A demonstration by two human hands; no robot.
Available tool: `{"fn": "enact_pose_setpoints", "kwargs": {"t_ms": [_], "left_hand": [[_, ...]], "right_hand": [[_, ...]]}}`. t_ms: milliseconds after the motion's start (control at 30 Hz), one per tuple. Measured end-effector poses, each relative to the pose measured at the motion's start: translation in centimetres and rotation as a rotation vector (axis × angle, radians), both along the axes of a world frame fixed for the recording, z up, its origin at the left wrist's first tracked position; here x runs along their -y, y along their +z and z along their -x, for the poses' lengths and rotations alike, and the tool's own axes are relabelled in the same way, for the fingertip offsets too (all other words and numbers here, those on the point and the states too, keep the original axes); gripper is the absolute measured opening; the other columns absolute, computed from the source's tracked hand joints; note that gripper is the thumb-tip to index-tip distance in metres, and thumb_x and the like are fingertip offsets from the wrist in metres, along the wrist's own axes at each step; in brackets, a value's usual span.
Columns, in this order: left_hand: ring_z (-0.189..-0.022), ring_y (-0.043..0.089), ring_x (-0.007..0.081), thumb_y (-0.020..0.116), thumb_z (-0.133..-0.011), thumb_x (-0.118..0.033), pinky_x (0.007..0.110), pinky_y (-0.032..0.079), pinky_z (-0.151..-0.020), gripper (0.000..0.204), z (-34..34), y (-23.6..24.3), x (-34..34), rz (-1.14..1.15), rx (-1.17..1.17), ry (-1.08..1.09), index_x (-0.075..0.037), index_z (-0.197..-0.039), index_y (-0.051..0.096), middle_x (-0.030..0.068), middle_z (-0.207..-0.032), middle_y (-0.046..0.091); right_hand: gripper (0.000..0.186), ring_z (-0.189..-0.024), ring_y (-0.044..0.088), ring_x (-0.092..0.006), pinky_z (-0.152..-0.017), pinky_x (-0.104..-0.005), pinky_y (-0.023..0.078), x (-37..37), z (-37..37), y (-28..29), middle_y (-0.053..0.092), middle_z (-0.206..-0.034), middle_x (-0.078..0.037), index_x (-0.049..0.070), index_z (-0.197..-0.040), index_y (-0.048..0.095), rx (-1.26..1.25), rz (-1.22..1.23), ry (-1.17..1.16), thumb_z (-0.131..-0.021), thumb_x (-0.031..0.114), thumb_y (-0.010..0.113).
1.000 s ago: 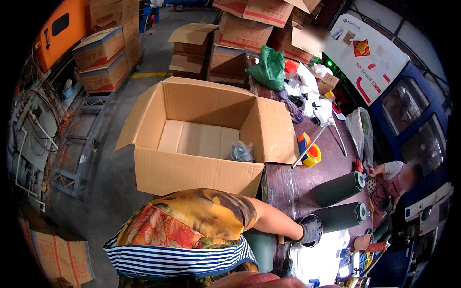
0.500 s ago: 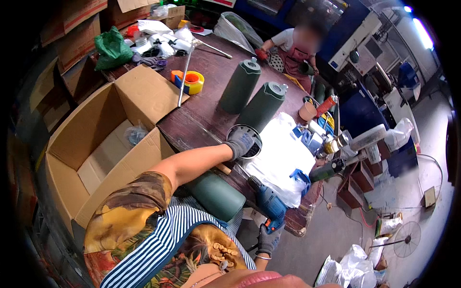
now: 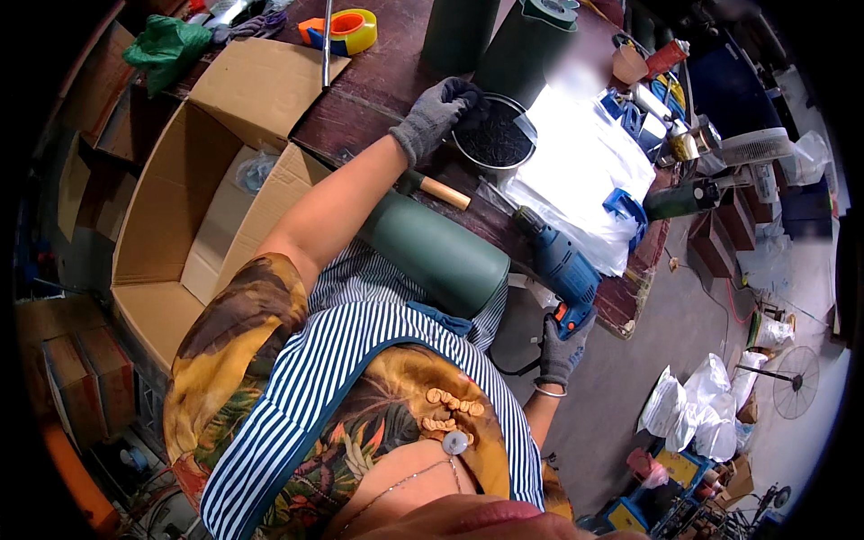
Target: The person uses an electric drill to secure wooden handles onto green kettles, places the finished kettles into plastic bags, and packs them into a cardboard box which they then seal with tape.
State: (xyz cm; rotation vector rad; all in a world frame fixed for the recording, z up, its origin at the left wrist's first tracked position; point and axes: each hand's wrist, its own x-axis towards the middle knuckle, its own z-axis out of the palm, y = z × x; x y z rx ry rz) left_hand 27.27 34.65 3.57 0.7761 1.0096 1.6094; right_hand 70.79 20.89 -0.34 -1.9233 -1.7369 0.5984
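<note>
My left hand (image 3: pixel 439 110), in a grey knit glove, reaches across the dark wooden table (image 3: pixel 378 81), and its bent fingers dip over the rim of a round metal bowl (image 3: pixel 497 139) of small dark pieces. What the fingers hold is hidden. My right hand (image 3: pixel 562 346), also gloved, hangs below the table's edge and grips the handle of a blue power drill (image 3: pixel 558 263), whose nose points up toward the bowl. A dark green cylinder (image 3: pixel 441 256) lies between my body and the table.
A wooden-handled tool (image 3: pixel 439 191) lies by my left forearm. White plastic bags (image 3: pixel 585 162) cover the table to the right. Two green rolls (image 3: pixel 531 40), a tape roll (image 3: pixel 349 31) and a metal rod (image 3: pixel 326 45) lie further back. An open cardboard box (image 3: pixel 207 180) stands at left.
The view has swung down toward the table. My left hand has moved from the table surface onto the metal bowl. My right hand still holds the drill.
</note>
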Motion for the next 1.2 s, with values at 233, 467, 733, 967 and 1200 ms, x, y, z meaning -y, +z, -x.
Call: {"fn": "enact_pose_setpoints", "kwargs": {"t_ms": [233,467,733,967,1200], "left_hand": [[-0.085,0.066,0.0181,0.060,-0.096,-0.012,0.029,0.058,-0.074,0.018,3.5,-1.9,5.6,0.295,-0.461,-0.059,-0.001,-0.110,0.058,0.0094,-0.098,0.065],[-0.092,0.068,0.0206,0.063,-0.092,-0.007,0.029,0.060,-0.079,0.038,3.4,-2.5,5.0,0.458,-0.146,-0.390,0.004,-0.127,0.054,0.0130,-0.105,0.066],[-0.093,0.068,0.0203,0.063,-0.094,-0.008,0.028,0.061,-0.078,0.032,3.4,-4.0,5.0,0.501,-0.014,-0.383,0.003,-0.123,0.058,0.0131,-0.108,0.067],[-0.083,0.068,0.0172,0.063,-0.093,-0.007,0.029,0.058,-0.075,0.023,2.9,-3.4,5.2,0.313,-0.366,-0.357,0.002,-0.114,0.061,0.0099,-0.099,0.069],[-0.085,0.067,0.0153,0.064,-0.090,-0.004,0.030,0.056,-0.078,0.023,2.7,-3.1,5.9,0.290,-0.441,-0.330,0.001,-0.112,0.062,0.0084,-0.100,0.069]], "right_hand": [[0.094,-0.133,0.050,-0.0331,-0.105,-0.0407,0.042,2.3,1.0,1.8,0.046,-0.147,-0.021,0.005,-0.152,0.032,-0.258,0.260,-0.070,-0.076,0.028,0.081],[0.093,-0.133,0.050,-0.0345,-0.106,-0.0410,0.041,2.0,4.5,1.5,0.048,-0.146,-0.020,0.006,-0.151,0.033,-0.240,0.191,-0.094,-0.075,0.029,0.082],[0.093,-0.132,0.049,-0.0338,-0.107,-0.0406,0.040,2.1,4.9,1.5,0.048,-0.145,-0.021,0.005,-0.151,0.033,-0.274,0.210,-0.126,-0.075,0.024,0.082],[0.092,-0.132,0.049,-0.0330,-0.107,-0.0403,0.040,2.3,4.7,1.6,0.048,-0.145,-0.021,0.002,-0.151,0.032,-0.257,0.206,-0.119,-0.077,0.025,0.082],[0.093,-0.131,0.050,-0.0346,-0.107,-0.0408,0.040,1.8,4.5,2.3,0.048,-0.143,-0.023,0.000,-0.150,0.032,-0.137,0.099,0.048,-0.076,0.026,0.083]]}}
